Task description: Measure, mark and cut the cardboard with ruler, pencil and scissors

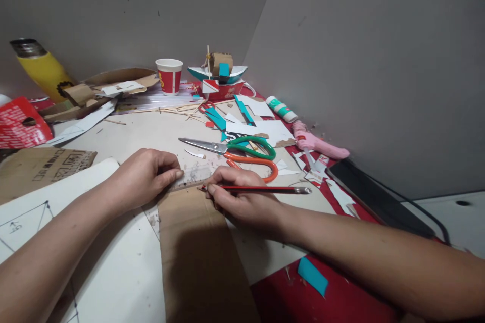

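My left hand [146, 174] presses a clear plastic ruler [193, 175] flat across the top edge of a brown cardboard strip [197, 252]. My right hand [240, 197] holds a red and black pencil [261, 189], its tip at the ruler's edge on the cardboard. The cardboard lies over white paper [113, 262] with pencilled lines. Just beyond the hands lie scissors [242, 151] with green and orange handles.
A pink glue gun [318, 144], a glue stick [281, 109], a red paper cup [168, 76], a paper boat model [217, 73], a yellow flask [41, 68], paper scraps and sticks crowd the red-covered table. A dark tablet [375, 197] lies by the right wall.
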### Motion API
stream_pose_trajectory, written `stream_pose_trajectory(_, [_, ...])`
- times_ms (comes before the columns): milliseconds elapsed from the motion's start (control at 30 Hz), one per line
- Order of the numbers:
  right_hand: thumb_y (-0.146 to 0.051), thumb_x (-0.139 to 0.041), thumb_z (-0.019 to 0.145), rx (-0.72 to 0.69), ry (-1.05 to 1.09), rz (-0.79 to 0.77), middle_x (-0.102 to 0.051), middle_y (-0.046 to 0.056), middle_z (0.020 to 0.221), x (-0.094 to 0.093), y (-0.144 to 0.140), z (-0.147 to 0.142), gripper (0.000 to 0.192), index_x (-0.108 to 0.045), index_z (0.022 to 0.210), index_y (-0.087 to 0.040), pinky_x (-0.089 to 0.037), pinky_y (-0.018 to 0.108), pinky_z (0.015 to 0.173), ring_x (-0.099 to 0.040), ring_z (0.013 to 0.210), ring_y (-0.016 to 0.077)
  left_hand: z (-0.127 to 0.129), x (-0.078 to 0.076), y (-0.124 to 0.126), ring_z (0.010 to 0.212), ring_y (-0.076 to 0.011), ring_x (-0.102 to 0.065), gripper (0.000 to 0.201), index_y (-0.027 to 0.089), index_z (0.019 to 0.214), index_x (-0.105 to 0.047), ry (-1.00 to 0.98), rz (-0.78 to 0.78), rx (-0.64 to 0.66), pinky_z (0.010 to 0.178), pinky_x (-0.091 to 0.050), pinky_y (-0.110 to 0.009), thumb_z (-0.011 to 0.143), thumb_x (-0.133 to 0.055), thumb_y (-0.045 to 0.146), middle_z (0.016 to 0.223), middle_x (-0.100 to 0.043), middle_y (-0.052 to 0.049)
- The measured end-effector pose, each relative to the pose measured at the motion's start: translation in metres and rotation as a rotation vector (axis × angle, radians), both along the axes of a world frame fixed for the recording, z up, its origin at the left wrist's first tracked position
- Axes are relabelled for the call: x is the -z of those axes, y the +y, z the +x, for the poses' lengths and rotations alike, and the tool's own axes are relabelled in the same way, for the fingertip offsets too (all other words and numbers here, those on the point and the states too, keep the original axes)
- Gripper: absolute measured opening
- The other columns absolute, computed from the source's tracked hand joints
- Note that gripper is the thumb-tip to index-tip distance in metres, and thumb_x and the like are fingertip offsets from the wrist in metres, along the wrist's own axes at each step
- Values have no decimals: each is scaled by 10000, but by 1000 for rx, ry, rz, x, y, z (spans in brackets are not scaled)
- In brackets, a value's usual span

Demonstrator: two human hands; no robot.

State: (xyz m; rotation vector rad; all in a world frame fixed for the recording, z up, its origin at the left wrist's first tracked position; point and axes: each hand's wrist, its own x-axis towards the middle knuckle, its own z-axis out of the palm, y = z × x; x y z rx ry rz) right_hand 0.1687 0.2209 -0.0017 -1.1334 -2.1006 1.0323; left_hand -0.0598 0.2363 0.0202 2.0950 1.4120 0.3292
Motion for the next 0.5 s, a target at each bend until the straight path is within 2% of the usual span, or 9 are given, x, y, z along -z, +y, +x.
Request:
stream_pose_trajectory(200, [-203,-554,864,21,3,-40,-613,-24,649,-1,0,0,109,-626,785,-186,-390,220,546,-522,579,103,1,0,-1,564,-135,-446,324,187,689,-638,-1,-6,-8,540,-321,-256,882,-506,412,577,-538,18])
stream_pose_trajectory(367, [-207,-556,853,-6,2,-15,-595,-24,633,-1,-1,0,123,-605,742,-186,-387,222,542,-510,574,103,1,1,-1,561,-138,-449,328,190,697,-645,-6,-24,-15,536,-322,-261,878,-505,425,574,-543,17])
stream_pose_trajectory(500, [-211,-544,856,14,6,-32,-616,-18,659,-1,0,1,122,-643,789,-183,-391,224,546,-524,588,106,1,0,-1,568,-138,-449,323,190,696,-648,-2,-12,-10,543,-325,-262,880,-501,411,583,-549,14])
